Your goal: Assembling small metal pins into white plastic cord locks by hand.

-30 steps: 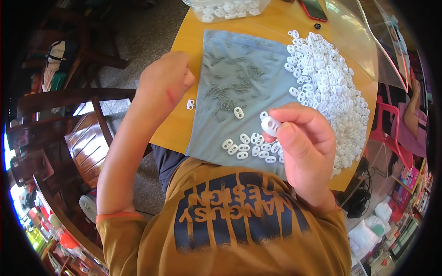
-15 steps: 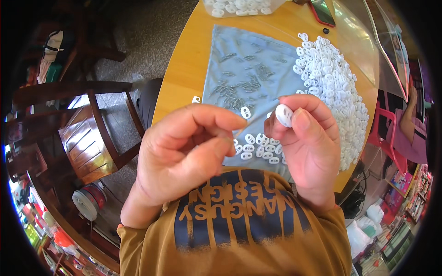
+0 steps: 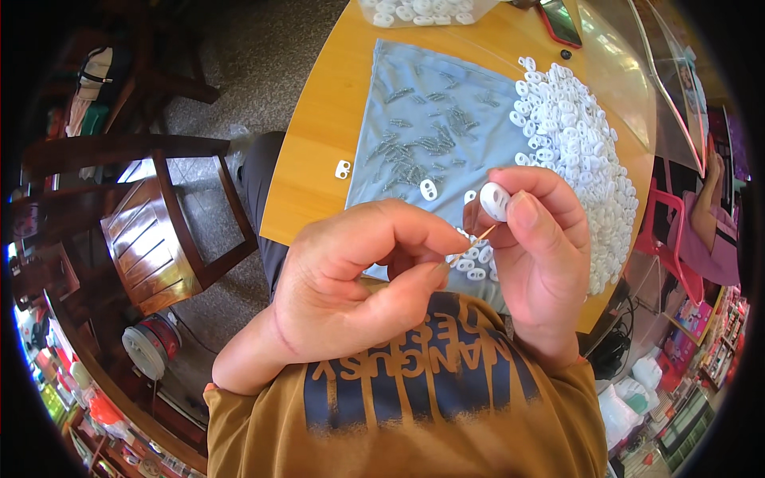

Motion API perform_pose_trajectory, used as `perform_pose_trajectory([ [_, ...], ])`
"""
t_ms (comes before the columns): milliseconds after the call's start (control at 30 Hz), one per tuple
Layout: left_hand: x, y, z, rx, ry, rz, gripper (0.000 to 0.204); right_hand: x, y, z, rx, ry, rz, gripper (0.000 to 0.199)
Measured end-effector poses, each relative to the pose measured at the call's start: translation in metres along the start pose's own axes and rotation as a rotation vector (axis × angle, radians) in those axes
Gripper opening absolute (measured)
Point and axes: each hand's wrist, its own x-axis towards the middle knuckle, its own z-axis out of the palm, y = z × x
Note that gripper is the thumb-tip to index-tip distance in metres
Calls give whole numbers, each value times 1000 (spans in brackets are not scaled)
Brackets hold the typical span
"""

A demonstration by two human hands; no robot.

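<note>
Between the thumb and forefinger of my right hand [image 3: 546,251] is a white oval plastic cord lock piece [image 3: 495,201], its holed face partly turned aside. My left hand [image 3: 358,279] pinches a thin wooden toothpick [image 3: 483,236], whose tip reaches the lower edge of that piece; whether it enters a hole I cannot tell. Under my hands lies a blue-grey cloth [image 3: 430,76] with many small metal springs [image 3: 434,145] scattered on it. A single loose cord lock piece [image 3: 429,190] rests below the springs. More pieces [image 3: 476,273] lie partly hidden behind my hands.
A large heap of white pieces [image 3: 566,119] covers the table's right side. A clear tub of pieces [image 3: 422,12] and a red-edged phone [image 3: 560,24] stand at the far edge. One piece [image 3: 343,169] sits left on the wooden table [image 3: 311,151]. Wooden chair [image 3: 151,231] at left.
My left hand has moved right, bringing the toothpick up to the white piece. My right hand has stayed nearly still, holding the piece.
</note>
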Motion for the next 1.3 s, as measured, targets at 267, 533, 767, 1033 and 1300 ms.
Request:
perform_pose_trajectory([
  [267,3,-3,-1,102,-18,13,20,-3,2,1,-73,9,-67,24],
  [533,3,-3,-1,97,-6,-11,19,-2,2,2,-89,23,-68,23],
  [767,5,-5,-2,93,1,-22,17,0,5,-4,-116,-14,-125,23],
  [1033,5,-6,0,77,26,-51,16,-1,5,-3,-139,-5,-113,21],
  [1300,6,-8,1,61,44,-55,15,2,9,-8,-482,-127,-392,22],
])
